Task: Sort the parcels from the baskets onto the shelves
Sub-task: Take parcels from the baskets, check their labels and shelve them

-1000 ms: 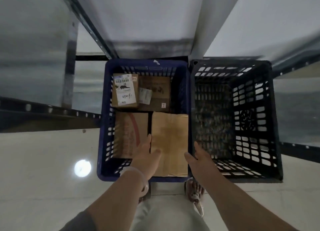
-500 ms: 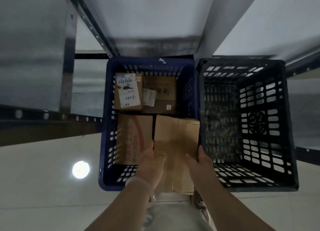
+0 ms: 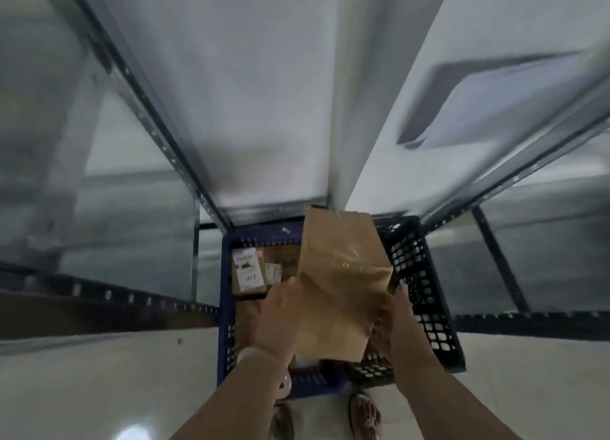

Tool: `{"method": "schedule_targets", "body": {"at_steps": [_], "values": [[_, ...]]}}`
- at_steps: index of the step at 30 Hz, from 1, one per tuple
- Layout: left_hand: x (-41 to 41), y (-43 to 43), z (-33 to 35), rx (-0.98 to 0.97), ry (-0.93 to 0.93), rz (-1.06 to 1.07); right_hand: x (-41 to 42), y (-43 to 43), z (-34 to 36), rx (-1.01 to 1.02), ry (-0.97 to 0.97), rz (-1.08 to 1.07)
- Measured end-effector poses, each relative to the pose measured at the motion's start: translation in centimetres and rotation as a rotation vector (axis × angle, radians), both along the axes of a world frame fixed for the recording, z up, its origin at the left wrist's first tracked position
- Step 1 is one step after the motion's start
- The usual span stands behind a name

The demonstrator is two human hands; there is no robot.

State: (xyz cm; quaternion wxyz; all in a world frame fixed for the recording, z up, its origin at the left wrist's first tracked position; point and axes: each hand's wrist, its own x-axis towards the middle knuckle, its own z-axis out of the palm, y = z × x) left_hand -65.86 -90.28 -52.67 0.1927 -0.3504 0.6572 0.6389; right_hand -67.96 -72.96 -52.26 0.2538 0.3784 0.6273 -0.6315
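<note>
A long flat brown cardboard parcel [image 3: 340,281] is lifted above the blue basket [image 3: 227,327], tilted with its far end up. My left hand [image 3: 277,317] grips its left edge and my right hand [image 3: 396,320] grips its right edge. Inside the blue basket lies a small brown box with a white label [image 3: 247,272], with another brown box [image 3: 284,261] beside it, partly hidden by the lifted parcel. The black basket [image 3: 425,294] stands to the right of the blue one, touching it.
White metal shelves [image 3: 264,109] with perforated dark uprights [image 3: 148,116] rise above and behind the baskets. A flat grey item [image 3: 495,106] lies on the right shelf. A dark shelf rail [image 3: 99,294] runs on the left. Pale floor and my shoes [image 3: 364,416] are below.
Both hands took hold of the long brown parcel and lifted it out of the blue basket toward me. The view has tilted up, showing more of the shelves.
</note>
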Motion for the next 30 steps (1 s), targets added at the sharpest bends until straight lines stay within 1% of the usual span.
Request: {"method": "schedule_targets", "body": {"at_steps": [1, 2, 4, 6, 9, 11, 15, 18, 21, 25, 27, 28, 30], "values": [[-0.3, 0.2, 2.8, -0.008, 0.041, -0.032, 0.0, 0.5, 2.7, -0.039, 0.046, -0.034], [-0.6, 0.4, 5.3, 0.039, 0.058, -0.021, -0.1, 1.2, 5.1, -0.06, 0.081, -0.07], [-1.0, 1.3, 10.1, 0.219, 0.047, 0.021, 0.3, 2.7, 9.9, -0.056, 0.143, -0.137], [-1.5, 2.5, 13.3, 0.317, 0.059, 0.001, 1.0, 4.5, 13.7, -0.088, 0.228, -0.158], [-1.9, 4.8, 18.4, 0.413, 0.136, -0.069, 2.6, 7.7, 18.1, -0.12, 0.35, -0.256], [-1.7, 6.8, 21.6, 0.445, 0.216, -0.147, 3.8, 9.9, 20.8, -0.142, 0.396, -0.287], [-0.4, 10.5, 25.5, 0.447, 0.342, -0.338, 5.9, 14.0, 24.9, -0.189, 0.487, -0.359], [0.9, 12.9, 27.6, 0.439, 0.41, -0.374, 8.7, 17.1, 28.2, -0.242, 0.559, -0.349], [3.3, 16.3, 29.7, 0.453, 0.45, -0.411, 12.2, 20.9, 30.3, -0.229, 0.591, -0.331], [8.4, 21.4, 32.7, 0.487, 0.465, -0.458, 16.9, 25.4, 32.0, -0.099, 0.585, -0.231], [11.4, 24.0, 33.9, 0.503, 0.471, -0.512, 19.4, 27.4, 32.6, -0.078, 0.57, -0.204], [12.8, 25.2, 34.2, 0.501, 0.467, -0.528, 20.3, 28.7, 32.4, -0.072, 0.568, -0.195], [15.1, 27.3, 34.2, 0.47, 0.432, -0.531, 22.4, 33.4, 29.9, -0.01, 0.581, -0.261]]}}
